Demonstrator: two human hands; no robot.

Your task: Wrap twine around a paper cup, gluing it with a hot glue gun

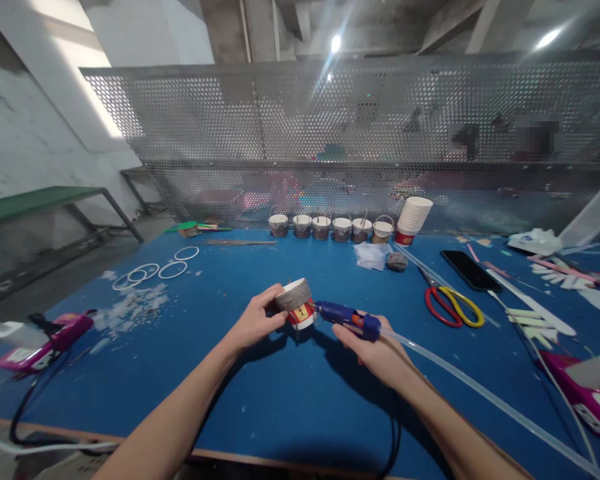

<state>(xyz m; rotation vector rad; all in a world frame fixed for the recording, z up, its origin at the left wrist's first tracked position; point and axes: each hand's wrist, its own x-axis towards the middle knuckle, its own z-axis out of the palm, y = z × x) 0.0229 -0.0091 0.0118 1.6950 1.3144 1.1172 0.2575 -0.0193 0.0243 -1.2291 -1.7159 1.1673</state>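
Note:
Near the middle of the table, my left hand [263, 316] is closed on a small paper cup [300, 313], held tilted. Grey-brown cord wraps the part of the cup by its rim, while the red and yellow print below is bare. My right hand [375, 343] grips a blue hot glue gun [347, 317], its nozzle at the cup's side; whether it touches I cannot tell. A long clear glue stick [480, 385] runs out of the gun's back, past my right forearm.
Several cord-wrapped cups [321, 228] line the back beside a stack of paper cups [414, 219]. Scissors [453, 305], a phone [470, 269] and a ball of cord [397, 261] lie right. White rings [173, 269], glue scraps [137, 308] and a magenta power strip [55, 343] are left.

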